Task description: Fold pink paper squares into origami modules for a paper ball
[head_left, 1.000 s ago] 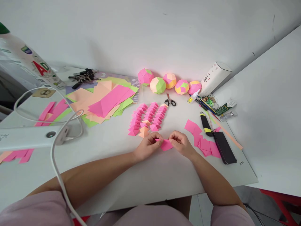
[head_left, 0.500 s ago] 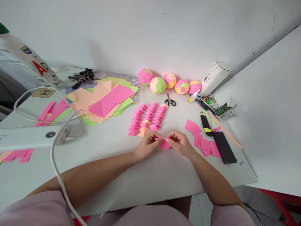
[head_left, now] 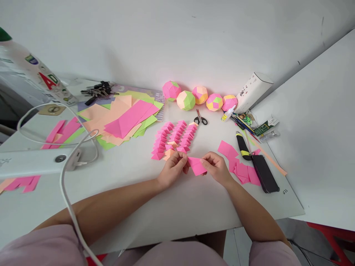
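A small pink paper square is held up over the table between my two hands. My left hand is closed, its thumb and fingers pinching the paper's left corner. On the right side of the paper, my right hand pinches it, thumb in front and fingertips partly hidden behind. Just beyond my hands stand rows of folded pink paper pieces, with a few peach ones among them. Flat pink paper squares lie overlapping to the right of my right hand.
Several paper balls line the wall, near scissors and a glue bottle. A utility knife and black phone lie right. Coloured sheets, a white power bank with cable, and a large bottle are left.
My right hand has shifted slightly right and up, and my fingers have spread apart along the paper. More of the pink square's flat face now shows.
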### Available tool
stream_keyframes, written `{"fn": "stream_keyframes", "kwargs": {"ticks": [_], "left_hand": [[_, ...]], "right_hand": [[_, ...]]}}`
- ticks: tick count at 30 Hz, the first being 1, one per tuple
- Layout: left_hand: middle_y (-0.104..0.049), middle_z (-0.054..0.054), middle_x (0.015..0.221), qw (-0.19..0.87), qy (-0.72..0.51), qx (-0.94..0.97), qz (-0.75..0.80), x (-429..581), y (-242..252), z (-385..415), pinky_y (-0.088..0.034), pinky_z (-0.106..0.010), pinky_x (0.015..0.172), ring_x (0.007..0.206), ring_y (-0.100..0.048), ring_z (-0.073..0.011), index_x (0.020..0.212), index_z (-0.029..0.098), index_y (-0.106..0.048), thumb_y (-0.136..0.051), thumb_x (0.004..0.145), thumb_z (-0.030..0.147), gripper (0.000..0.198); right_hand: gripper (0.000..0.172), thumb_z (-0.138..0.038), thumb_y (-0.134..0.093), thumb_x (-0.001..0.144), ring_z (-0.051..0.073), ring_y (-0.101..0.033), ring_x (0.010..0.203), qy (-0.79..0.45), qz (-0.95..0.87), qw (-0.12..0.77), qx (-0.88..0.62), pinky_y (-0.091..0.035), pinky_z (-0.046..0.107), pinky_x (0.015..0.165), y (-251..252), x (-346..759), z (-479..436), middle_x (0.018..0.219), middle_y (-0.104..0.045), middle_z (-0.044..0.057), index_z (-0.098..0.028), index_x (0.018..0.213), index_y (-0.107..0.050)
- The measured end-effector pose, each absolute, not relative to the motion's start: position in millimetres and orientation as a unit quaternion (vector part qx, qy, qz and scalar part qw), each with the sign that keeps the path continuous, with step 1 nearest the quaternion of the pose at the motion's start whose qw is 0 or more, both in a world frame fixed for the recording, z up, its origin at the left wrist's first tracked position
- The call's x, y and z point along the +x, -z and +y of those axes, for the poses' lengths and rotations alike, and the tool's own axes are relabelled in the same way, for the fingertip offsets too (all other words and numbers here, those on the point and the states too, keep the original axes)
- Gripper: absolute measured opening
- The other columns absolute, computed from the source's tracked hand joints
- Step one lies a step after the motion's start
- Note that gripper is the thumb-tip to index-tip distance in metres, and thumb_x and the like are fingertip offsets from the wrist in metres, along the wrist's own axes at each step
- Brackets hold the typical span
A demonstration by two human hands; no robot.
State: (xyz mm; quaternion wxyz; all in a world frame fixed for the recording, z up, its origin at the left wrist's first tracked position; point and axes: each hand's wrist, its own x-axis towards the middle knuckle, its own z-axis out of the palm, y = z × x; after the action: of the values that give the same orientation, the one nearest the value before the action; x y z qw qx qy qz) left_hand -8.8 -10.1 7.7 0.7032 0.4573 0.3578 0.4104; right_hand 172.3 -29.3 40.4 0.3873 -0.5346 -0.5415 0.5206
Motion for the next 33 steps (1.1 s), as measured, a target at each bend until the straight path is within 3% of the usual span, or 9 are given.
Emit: {"fn": "stream_keyframes", "kwargs": {"ticks": [8, 20, 23, 28, 33], "left_hand": [[-0.059, 0.003, 0.062, 0.710, -0.419, 0.445, 0.350, -6.7, -8.2, -9.9, -0.045, -0.026, 0.058, 0.058, -0.060, -0.0130, 0.085, 0.019, -0.043, -0.053, 0.085, 0.046, 0.028], [-0.048, 0.008, 0.062, 0.708, -0.451, 0.406, 0.361, -4.9, -3.8, -9.6, -0.037, -0.017, 0.049, 0.051, -0.045, -0.0049, 0.089, 0.020, -0.046, -0.064, 0.078, 0.042, 0.030], [-0.054, 0.007, 0.065, 0.727, -0.435, 0.402, 0.347, -6.0, -4.7, -10.4, -0.043, -0.019, 0.050, 0.053, -0.053, -0.0073, 0.093, 0.020, -0.044, -0.066, 0.076, 0.042, 0.035], [-0.063, 0.004, 0.070, 0.757, -0.410, 0.398, 0.317, -6.5, -8.3, -11.6, -0.051, -0.028, 0.056, 0.059, -0.064, -0.0141, 0.093, 0.021, -0.038, -0.069, 0.074, 0.041, 0.041], [-0.062, 0.005, 0.069, 0.744, -0.423, 0.421, 0.299, -5.0, -3.8, -10.7, -0.050, -0.024, 0.053, 0.057, -0.062, -0.0111, 0.088, 0.021, -0.038, -0.068, 0.076, 0.037, 0.037]], "right_hand": [[0.016, -0.032, -0.059, 0.082, 0.012, -0.060, 0.050, -0.538, -0.536, 0.392, -0.520, -0.046, 0.024, 0.049, -35.7, 171.9, -28.6, 0.063, -0.063, -0.002, -0.018, 0.085, -0.051], [0.016, -0.031, -0.064, 0.078, 0.010, -0.057, 0.059, -0.530, -0.561, 0.371, -0.517, -0.051, 0.025, 0.057, -29.7, 168.9, -27.4, 0.069, -0.059, 0.000, -0.016, 0.084, -0.063], [0.027, -0.029, -0.067, 0.076, 0.010, -0.059, 0.062, -0.559, -0.538, 0.372, -0.511, -0.052, 0.026, 0.058, -27.7, 169.4, -27.2, 0.075, -0.057, -0.001, -0.019, 0.100, -0.060], [0.049, -0.027, -0.068, 0.076, 0.010, -0.059, 0.058, -0.601, -0.525, 0.330, -0.504, -0.051, 0.026, 0.056, -25.9, 172.1, -25.5, 0.069, -0.055, -0.005, -0.020, 0.121, -0.050], [0.034, -0.031, -0.070, 0.074, 0.011, -0.059, 0.057, -0.631, -0.518, 0.286, -0.502, -0.049, 0.026, 0.057, -28.7, 171.0, -24.8, 0.068, -0.061, -0.001, -0.015, 0.101, -0.058]]}}
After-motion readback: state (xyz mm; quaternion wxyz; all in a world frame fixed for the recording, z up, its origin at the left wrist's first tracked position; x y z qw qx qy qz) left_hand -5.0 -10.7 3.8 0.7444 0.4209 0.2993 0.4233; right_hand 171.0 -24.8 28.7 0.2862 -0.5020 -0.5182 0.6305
